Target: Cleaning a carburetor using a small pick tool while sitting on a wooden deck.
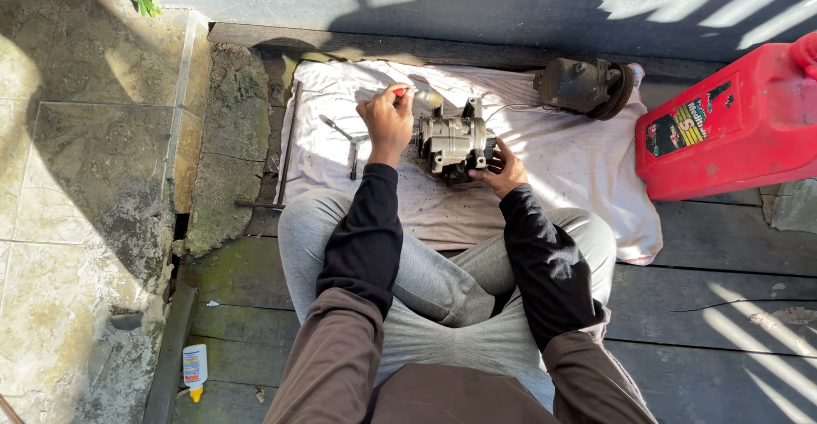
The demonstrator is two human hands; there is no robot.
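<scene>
left hand [387,122] fisted round red-handled screwdriver [400,92], tip at metal compressor [454,140] just right of it. right hand [502,169] cups compressor's near right side on white cloth [570,160]. best keep tool square, brace body firm. wrench [345,134] left of left hand.

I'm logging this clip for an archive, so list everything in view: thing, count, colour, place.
Grey metal compressor-like machine part: one, on the cloth, middle.
White stained cloth: one, spread on the dark planks.
Dark rusty machine part with pulley: one, cloth's far right corner.
Red plastic jerrycan: one, right edge.
Metal wrench-like tool: one, silver, on cloth left of the left hand.
Long thin metal rod: one, dark, along cloth's left edge.
Small white bottle with yellow cap: one, lower left.
Red-handled tool: one, in the left hand.
Left hand: gripping the tool beside the part.
Right hand: touching the part's right side.
</scene>
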